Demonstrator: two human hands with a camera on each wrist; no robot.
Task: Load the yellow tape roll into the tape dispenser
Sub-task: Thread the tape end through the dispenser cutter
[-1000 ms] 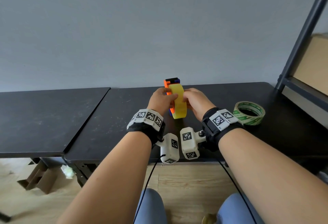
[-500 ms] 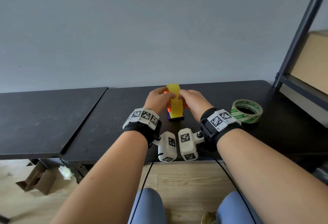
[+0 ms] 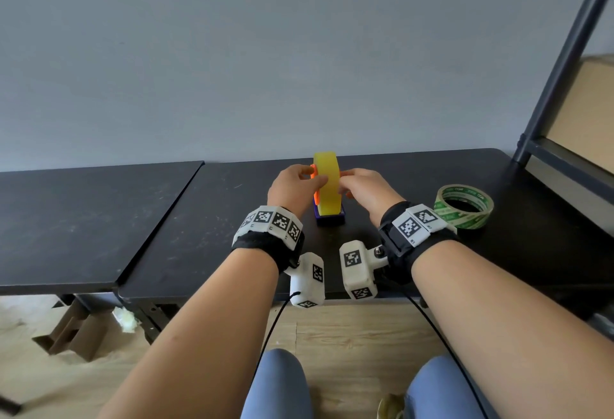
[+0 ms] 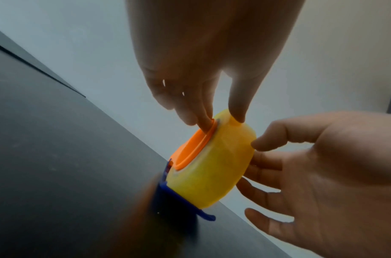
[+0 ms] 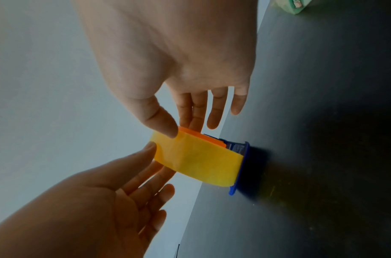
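Black table (image 3: 206, 219) against a grey wall. Yellow tape roll (image 3: 327, 186) stands on edge in the tape dispenser (image 3: 329, 218), axis running left-right. Left hand (image 3: 292, 191) and right hand (image 3: 367, 191) pinch it with thumb and fingertips. Wrist views show the orange hub (image 4: 193, 146); the head view only its edge.

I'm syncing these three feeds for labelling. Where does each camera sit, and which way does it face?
Head: worn on the head, facing forward and down at the table; both forearms, left hand, right hand and knees show.
Left wrist: looks along the left hand at the yellow tape roll.
Right wrist: looks along the right hand at the roll from the other side.
Shared: all show both hands, the roll and the tape dispenser.
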